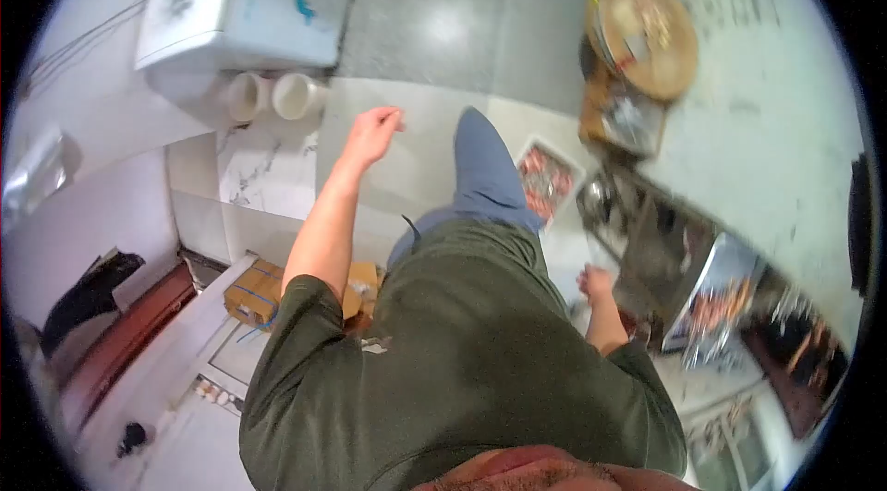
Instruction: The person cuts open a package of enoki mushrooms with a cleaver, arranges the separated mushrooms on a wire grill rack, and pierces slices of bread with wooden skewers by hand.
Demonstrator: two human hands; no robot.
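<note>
My left hand is held out ahead over the pale floor, its fingers curled with nothing visible in them. My right hand hangs by my right side, loosely closed, near a dark metal stand; no object shows in it. Past my raised leg, a white tray of reddish pieces, perhaps meat, lies on the floor between my leg and the stand. Neither hand touches any object that I can make out.
A large white box-shaped unit stands ahead left beside two white buckets. Cardboard boxes are at left. Along the right are a round wooden board, a metal pot and a foil-lined tray with food pieces.
</note>
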